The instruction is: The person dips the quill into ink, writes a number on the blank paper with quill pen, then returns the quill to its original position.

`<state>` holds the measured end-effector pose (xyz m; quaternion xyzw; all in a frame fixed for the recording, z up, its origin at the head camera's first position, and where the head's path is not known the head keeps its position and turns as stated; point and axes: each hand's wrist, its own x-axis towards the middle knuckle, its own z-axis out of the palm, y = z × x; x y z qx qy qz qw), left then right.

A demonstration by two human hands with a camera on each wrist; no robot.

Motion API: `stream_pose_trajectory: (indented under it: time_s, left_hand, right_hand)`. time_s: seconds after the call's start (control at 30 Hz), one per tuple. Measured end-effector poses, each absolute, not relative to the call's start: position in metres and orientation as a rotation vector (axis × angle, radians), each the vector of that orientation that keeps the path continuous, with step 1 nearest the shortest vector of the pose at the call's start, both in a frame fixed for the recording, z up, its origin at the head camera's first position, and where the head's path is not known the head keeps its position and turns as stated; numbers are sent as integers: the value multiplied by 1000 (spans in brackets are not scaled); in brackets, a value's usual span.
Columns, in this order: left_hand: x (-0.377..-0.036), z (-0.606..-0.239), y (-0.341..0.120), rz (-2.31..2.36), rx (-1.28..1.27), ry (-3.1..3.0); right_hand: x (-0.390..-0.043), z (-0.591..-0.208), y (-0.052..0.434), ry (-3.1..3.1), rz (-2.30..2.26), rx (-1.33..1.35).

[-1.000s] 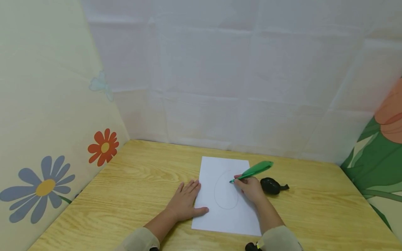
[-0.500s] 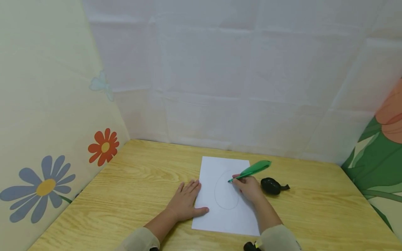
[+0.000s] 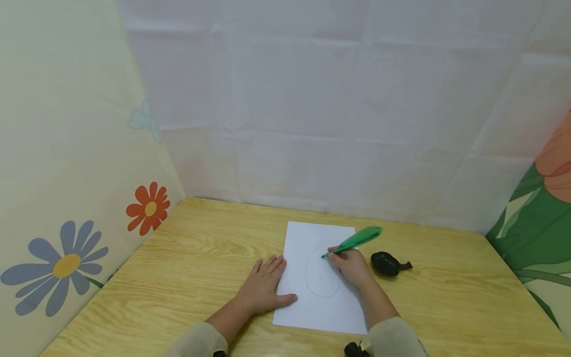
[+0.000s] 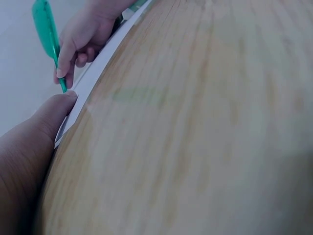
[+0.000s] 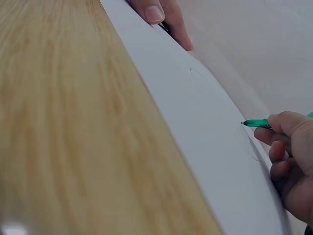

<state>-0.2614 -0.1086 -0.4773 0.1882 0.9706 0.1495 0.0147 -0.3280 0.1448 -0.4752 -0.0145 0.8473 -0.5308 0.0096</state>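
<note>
A white sheet of paper (image 3: pixel 296 238) lies on the wooden table with a thin oval outline drawn on it. My right hand (image 3: pixel 354 268) pinches a green feather-shaped pen (image 3: pixel 359 239) between thumb and fingers, its tip low over the sheet inside the oval's upper part. In the right wrist view the dark point of the pen (image 5: pixel 257 123) shows just ahead of the fingers. Spread flat, my left hand (image 3: pixel 262 288) rests across the sheet's left edge, its thumb on the paper. The left wrist view shows that thumb (image 4: pixel 51 115) near the pen.
Right of the right hand sits a shiny black rounded object (image 3: pixel 385 264) with a short narrow tail. A small black item (image 3: pixel 354 349) lies by the right sleeve at the near edge. A white cloth (image 3: pixel 285 99) hangs behind the table (image 3: pixel 214 238), with flower-print panels at both sides.
My right hand has shifted slightly left with the pen, its tip moving a little left and down over the paper. The left hand stays in place.
</note>
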Motion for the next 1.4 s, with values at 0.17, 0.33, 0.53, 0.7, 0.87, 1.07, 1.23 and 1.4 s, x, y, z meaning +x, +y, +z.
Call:
stream_pose_trajectory:
  time_s: [0.17, 0.33, 0.53, 0.7, 0.87, 1.07, 1.23, 1.4]
  left_hand:
    - [-261, -478, -108, 461, 589, 3025]
    - [-261, -479, -108, 461, 594, 3026]
    - [-262, -479, -108, 462, 596, 3031]
    - [-262, -477, -108, 452, 597, 3033]
    - [-261, -477, -108, 457, 602, 3025]
    - [-261, -476, -108, 481, 602, 3030]
    - [-261, -476, -109, 498, 607, 3037]
    - [-260, -476, -109, 505, 603, 3034]
  right_hand:
    - [-329, -476, 142, 2627, -1676, -60]
    - [-332, -478, 141, 2635, -1675, -79]
    - [-332, -478, 140, 2642, -1664, -90]
    - [-332, -477, 140, 2646, -1653, -92]
    - [-332, -477, 140, 2656, -1638, -83]
    - [-332, -477, 139, 2642, -1659, -78]
    - [-332, -479, 138, 2644, -1657, -88]
    - [-331, -480, 136, 2653, -1665, -115]
